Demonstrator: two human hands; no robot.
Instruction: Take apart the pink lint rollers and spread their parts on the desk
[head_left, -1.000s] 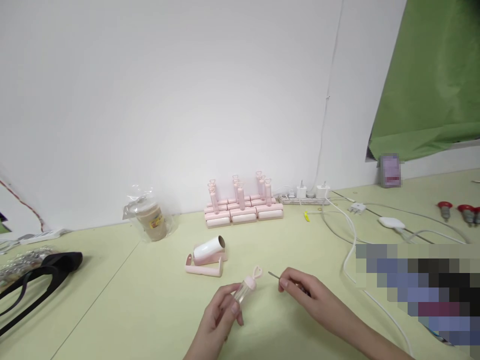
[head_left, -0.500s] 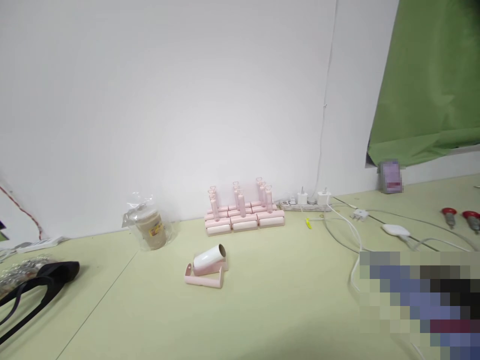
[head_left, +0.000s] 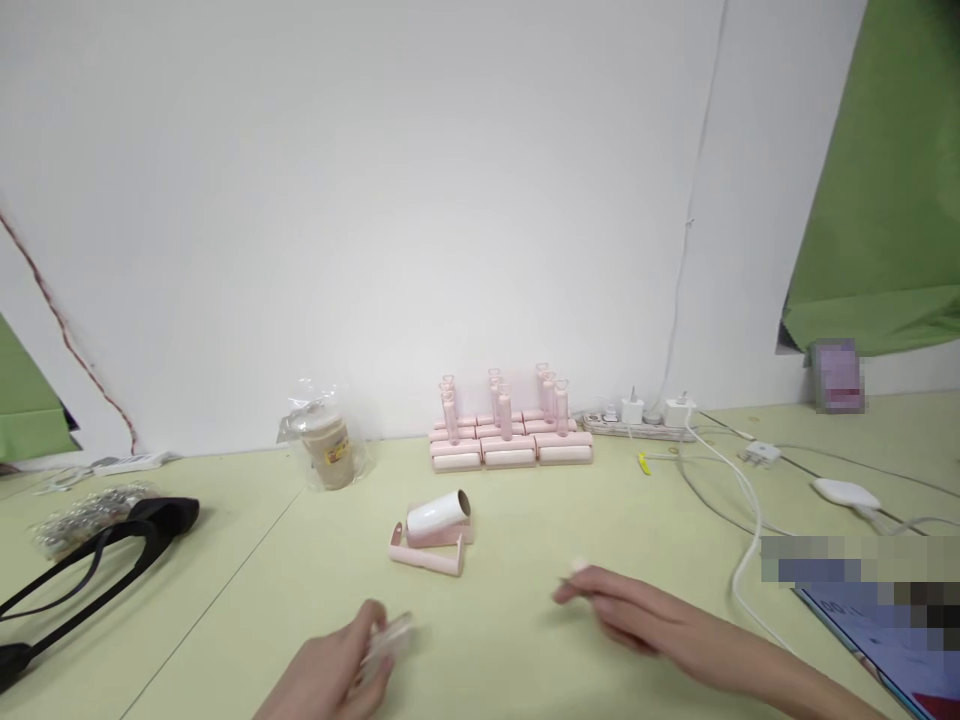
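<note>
My left hand (head_left: pixel 337 660) is low in the middle of the head view, its fingers closed round a translucent pale plastic piece (head_left: pixel 394 638), blurred by motion. To its right, my right hand (head_left: pixel 637 615) has its fingertips pinched together. A small pale tip (head_left: pixel 577 566) shows at them, too smeared to name. Just beyond both hands, a lint roller lies in parts: a white roll (head_left: pixel 439 516) rests tilted on a pink housing, and a pink cover (head_left: pixel 426 556) lies in front. Neither hand touches these parts.
Several pink lint rollers (head_left: pixel 510 455) with upright handles stand in rows by the wall. A bagged cup (head_left: pixel 330 455) is to their left. A black strap (head_left: pixel 97 580) lies far left. At right are a power strip (head_left: pixel 637 428), white cables (head_left: pixel 750 500) and a phone-like screen (head_left: pixel 885 640).
Both hands have come into view from below, the left one with the plastic piece. The scene has shifted slightly to the right as the head turned; the lint roller parts lie as before.
</note>
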